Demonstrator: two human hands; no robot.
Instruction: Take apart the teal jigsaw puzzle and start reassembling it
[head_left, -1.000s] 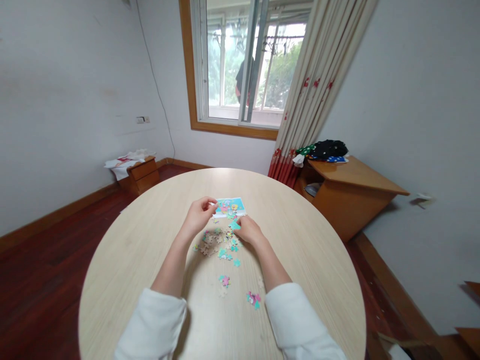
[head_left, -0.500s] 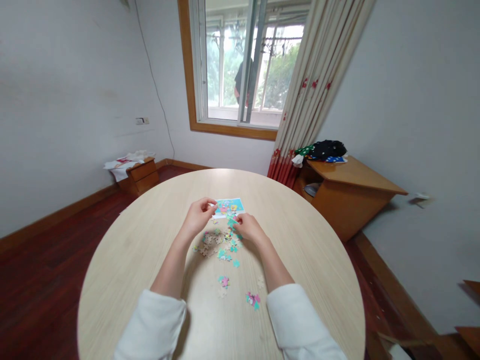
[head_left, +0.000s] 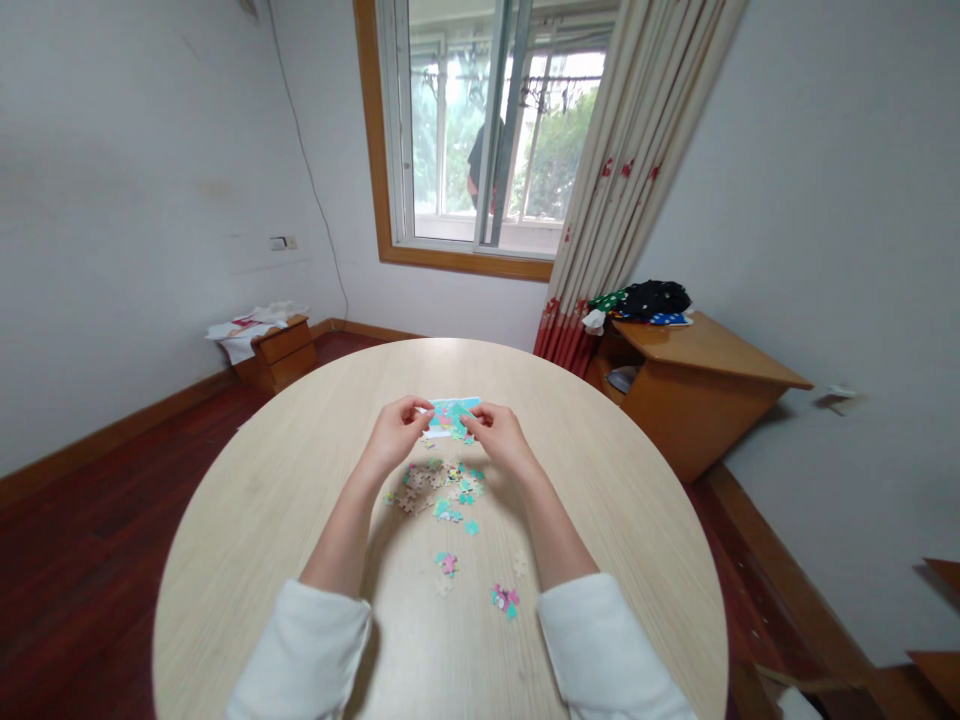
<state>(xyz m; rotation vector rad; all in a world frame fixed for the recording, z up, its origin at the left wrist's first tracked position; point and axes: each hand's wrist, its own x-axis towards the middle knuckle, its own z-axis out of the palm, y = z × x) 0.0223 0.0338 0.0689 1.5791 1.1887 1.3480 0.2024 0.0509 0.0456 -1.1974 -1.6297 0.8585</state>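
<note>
Pale bench [head_left: 255, 500] bears a picture card [head_left: 444, 409], puzzle pieces [head_left: 421, 478] before it. Right hand [head_left: 499, 430] pinches a teal piece [head_left: 458, 419] over the card; left hand [head_left: 399, 432], near-closed at its left edge, grasp unclear. Apparently inspecting; next needs a steady pinch.

The table [head_left: 247, 560] fills the lower middle of the frame, a heap of puzzle pieces [head_left: 422, 478] on it just below centre, two clusters [head_left: 448, 565] nearer the bottom edge. Behind the heap, a card [head_left: 442, 408] lies between the left hand [head_left: 400, 430] and right hand [head_left: 496, 435]; a piece [head_left: 460, 417] in the latter's fingers seems, from here, to hang over the card. The window [head_left: 491, 125] stands top centre, curtain [head_left: 637, 170] on its right; clothes [head_left: 652, 300] sit on a desk [head_left: 697, 400] at right.
</note>
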